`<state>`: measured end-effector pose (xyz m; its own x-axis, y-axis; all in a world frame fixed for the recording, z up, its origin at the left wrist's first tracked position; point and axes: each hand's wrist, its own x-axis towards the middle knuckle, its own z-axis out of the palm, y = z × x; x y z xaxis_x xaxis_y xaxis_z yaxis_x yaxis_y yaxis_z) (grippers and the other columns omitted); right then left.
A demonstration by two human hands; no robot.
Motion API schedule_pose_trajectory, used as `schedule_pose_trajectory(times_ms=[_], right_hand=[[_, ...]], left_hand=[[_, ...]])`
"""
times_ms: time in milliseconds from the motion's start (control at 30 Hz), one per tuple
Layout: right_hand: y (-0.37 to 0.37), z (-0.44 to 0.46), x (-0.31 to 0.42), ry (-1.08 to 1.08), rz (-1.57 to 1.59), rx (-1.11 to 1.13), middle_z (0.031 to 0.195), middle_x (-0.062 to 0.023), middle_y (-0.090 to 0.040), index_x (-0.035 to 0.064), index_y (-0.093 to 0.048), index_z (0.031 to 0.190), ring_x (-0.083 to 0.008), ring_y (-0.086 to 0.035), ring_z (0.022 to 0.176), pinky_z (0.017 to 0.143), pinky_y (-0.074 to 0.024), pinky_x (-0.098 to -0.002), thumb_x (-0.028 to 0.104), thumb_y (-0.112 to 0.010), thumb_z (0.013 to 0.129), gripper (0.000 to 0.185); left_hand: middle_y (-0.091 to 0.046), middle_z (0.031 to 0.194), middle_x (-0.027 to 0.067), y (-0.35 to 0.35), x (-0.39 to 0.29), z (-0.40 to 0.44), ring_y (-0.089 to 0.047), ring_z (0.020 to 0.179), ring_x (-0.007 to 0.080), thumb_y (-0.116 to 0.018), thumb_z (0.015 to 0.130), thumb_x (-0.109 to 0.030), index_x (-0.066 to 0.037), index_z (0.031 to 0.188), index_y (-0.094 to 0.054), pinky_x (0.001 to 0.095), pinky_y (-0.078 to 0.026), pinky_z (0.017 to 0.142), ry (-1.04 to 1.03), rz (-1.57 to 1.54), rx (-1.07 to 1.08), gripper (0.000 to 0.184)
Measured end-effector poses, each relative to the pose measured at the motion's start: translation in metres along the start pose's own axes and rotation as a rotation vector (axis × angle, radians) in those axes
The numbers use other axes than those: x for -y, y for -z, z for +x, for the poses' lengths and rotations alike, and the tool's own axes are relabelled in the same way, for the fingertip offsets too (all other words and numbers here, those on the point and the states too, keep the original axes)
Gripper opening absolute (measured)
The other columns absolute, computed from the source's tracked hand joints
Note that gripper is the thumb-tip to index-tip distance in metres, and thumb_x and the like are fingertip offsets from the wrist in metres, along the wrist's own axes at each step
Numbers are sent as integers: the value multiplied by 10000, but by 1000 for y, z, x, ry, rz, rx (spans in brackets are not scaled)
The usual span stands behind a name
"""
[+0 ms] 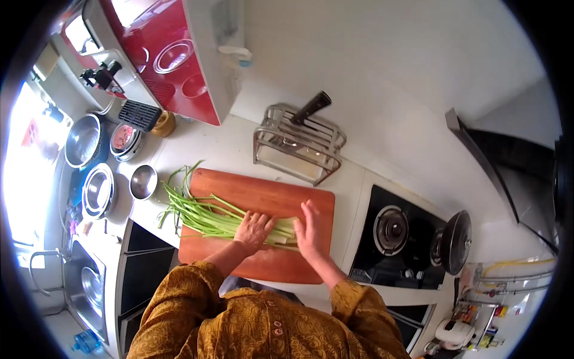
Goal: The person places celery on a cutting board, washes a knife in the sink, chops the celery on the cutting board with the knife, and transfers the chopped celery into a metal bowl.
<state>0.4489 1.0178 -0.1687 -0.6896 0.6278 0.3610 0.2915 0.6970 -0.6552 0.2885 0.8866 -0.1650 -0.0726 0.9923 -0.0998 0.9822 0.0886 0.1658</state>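
Two hands on a bundle of green stalks at the chopping board

A bundle of long green stalks (206, 218) lies across a reddish-brown chopping board (263, 190) on the counter, thin ends fanning past the board's left edge and paler ends toward its right. The left hand (256, 229) rests palm down on top of the bundle, fingers close together over the stalks; whether they close around any underneath cannot be told. The right hand (308, 232) stands on edge at the pale ends, its fingers stretched upward and its palm turned toward them. It is not clear whether it touches them. Both arms wear patterned golden-brown sleeves (182, 293).

Behind the board stands a metal knife rack (299, 151), a black knife handle (314, 107) slanting up from it. A small steel bowl (143, 182) sits near the board's left side, with a steel basin (98, 190) just beyond and a sink (73, 269) at far left. Right of the board, a black gas stove (372, 264) is set into the counter, with a dark wok (460, 242) at its far side.
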Motion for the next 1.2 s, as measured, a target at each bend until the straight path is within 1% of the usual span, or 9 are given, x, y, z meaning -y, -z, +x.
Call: schedule_pose_trajectory(times_ms=[267,467,567,667,867,933,1033,1067,1200], right_hand=[[110,246,130,649,-888,-116,1278,-111,-509,112,-605,1112,-273,-482,1195,973,-365,-456,65,-665,738,382],[89,316,121,368,-1319,575,952,-82,-674,127,-663,873,-265,-642,901,814,-461,-426,100,-613,749,136],[78,308,108,469,-1355,534,899,-72,-653,124,-666,878,-260,-625,917,794,-474,-417,248,-753,679,250],[78,294,170,239,-1149,568,1096,-114,-591,92,-645,1056,-286,-532,1092,969,-375,-456,193,-809,606,489],[43,213,194,821,-681,344,1116,-114,-522,60,-577,1108,-307,-499,1058,973,-363,-508,75,-688,736,389],[20,171,192,786,-524,378,1101,-109,-532,70,-591,1097,-303,-507,1030,948,-375,-490,75,-660,755,349],[-7,117,193,734,-373,437,1016,-88,-572,62,-619,1024,-266,-550,965,881,-413,-428,56,-637,781,244],[-9,104,189,738,-364,439,1016,-88,-572,62,-619,1024,-266,-550,965,881,-413,-428,56,-637,781,244],[-10,65,180,594,-278,393,973,-92,-583,50,-627,986,-280,-574,920,816,-440,-410,-7,-637,769,224]], left_hand=[[-477,1181,63,-3,7,5,-440,1158,247,-738,724,-415,-149,1291,-460,449,-291,1052,69,-86,28,685],[-474,1135,71,-6,6,7,-448,1106,264,-713,743,-349,-149,1251,-494,458,-294,1050,81,-99,-18,588],[-502,1139,64,-29,3,-2,-473,1120,253,-710,740,-342,-173,1211,-545,462,-326,1025,84,-206,73,527],[-520,1203,63,-20,8,12,-474,1186,245,-754,680,-387,-176,1250,-540,511,-282,1063,98,-203,186,645],[-477,1285,109,23,37,-8,-352,1318,295,-768,662,-494,-103,1415,-389,539,-103,1147,-8,-72,142,929],[-466,1304,111,27,58,-17,-340,1325,301,-766,659,-509,-108,1330,-501,545,-138,1133,-43,-199,-36,825],[-643,1085,124,38,117,-50,-627,996,288,-679,754,-375,-86,964,-666,441,-517,801,65,-403,-1,358],[-679,856,121,47,142,-74,-667,754,308,-592,785,-239,-72,865,-674,420,-539,621,182,-367,6,203],[-681,767,119,32,251,-210,-675,720,291,-594,804,-205,-58,734,-688,403,-524,587,846,-240,124,187]])
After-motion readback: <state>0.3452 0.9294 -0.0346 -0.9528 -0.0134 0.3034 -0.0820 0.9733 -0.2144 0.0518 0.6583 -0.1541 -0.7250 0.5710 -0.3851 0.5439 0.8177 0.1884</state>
